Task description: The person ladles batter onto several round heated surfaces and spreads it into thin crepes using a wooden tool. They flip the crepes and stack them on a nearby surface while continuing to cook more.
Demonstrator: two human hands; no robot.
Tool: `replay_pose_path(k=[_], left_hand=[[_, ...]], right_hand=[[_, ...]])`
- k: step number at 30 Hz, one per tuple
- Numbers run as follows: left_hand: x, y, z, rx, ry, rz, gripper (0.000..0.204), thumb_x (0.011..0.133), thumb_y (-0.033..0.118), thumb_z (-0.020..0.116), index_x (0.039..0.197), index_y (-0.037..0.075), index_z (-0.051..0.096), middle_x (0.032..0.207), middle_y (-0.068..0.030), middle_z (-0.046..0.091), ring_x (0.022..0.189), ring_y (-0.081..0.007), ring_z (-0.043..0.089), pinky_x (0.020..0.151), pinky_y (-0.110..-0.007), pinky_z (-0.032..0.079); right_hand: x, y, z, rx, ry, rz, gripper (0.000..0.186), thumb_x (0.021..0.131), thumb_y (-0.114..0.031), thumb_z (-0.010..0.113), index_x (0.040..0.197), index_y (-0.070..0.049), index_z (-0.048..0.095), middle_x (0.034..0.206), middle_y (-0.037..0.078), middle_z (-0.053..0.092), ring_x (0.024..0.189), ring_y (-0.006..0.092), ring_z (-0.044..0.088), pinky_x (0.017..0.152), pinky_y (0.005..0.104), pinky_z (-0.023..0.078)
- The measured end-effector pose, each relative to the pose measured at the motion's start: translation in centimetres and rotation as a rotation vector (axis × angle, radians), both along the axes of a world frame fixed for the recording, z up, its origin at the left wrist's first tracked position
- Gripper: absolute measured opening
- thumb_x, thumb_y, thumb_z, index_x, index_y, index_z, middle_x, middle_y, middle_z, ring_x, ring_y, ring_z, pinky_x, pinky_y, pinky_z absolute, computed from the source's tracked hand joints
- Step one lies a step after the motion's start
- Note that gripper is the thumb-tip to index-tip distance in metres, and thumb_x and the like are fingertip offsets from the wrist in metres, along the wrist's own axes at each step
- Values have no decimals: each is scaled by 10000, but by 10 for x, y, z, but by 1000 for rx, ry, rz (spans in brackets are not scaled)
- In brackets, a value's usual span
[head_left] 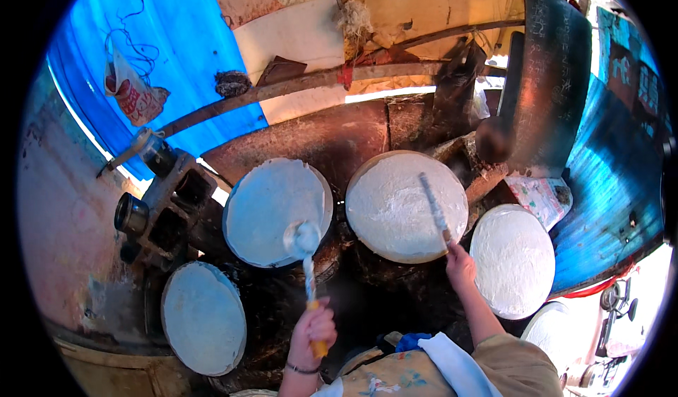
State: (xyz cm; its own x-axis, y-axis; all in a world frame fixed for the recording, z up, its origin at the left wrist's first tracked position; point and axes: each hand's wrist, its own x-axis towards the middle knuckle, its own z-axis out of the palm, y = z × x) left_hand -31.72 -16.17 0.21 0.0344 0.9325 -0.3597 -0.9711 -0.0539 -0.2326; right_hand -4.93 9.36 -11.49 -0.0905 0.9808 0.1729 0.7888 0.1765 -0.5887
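Note:
My left hand (312,332) is closed round the yellow handle of a ladle (305,239). White, batter-like stuff coats its bowl and shaft. The bowl is over the lower right part of a round flat disc (272,203) with a white layer; whether it touches is hard to tell. My right hand (460,264) grips the wooden end of a long thin spatula (433,203). Its blade lies across the right part of a second white-coated disc (385,199), where the layer looks wet and ridged.
More white-coated discs stand on either side, one at near left (203,319) and one at right (514,259). Metal cups (131,213) sit by a block with square holes (169,229) at left. A dark upright board (554,79) rises at back right; a plastic bag (134,90) hangs at back left.

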Motion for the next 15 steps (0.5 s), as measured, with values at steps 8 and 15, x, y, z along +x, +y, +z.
replay_pose_path(k=[8, 15], left_hand=[[-5, -140, 20, -189, 86, 268, 211, 969, 143, 338, 1003, 21, 507, 561, 13, 323, 422, -64, 316, 375, -169, 280], [-49, -198, 19, 11, 221, 778, 240, 932, 91, 363, 1164, 52, 413, 584, 2, 350, 394, -53, 359, 357, -191, 350]], right_hand=[[-54, -65, -27, -387, 1051, -312, 216, 898, -200, 542, 1084, -94, 574, 509, -5, 418, 343, 89, 386, 305, 230, 317], [-98, -123, 28, -685, 1071, 20, 243, 890, -197, 565, 1108, -88, 574, 534, -11, 437, 347, 87, 377, 302, 216, 294]])
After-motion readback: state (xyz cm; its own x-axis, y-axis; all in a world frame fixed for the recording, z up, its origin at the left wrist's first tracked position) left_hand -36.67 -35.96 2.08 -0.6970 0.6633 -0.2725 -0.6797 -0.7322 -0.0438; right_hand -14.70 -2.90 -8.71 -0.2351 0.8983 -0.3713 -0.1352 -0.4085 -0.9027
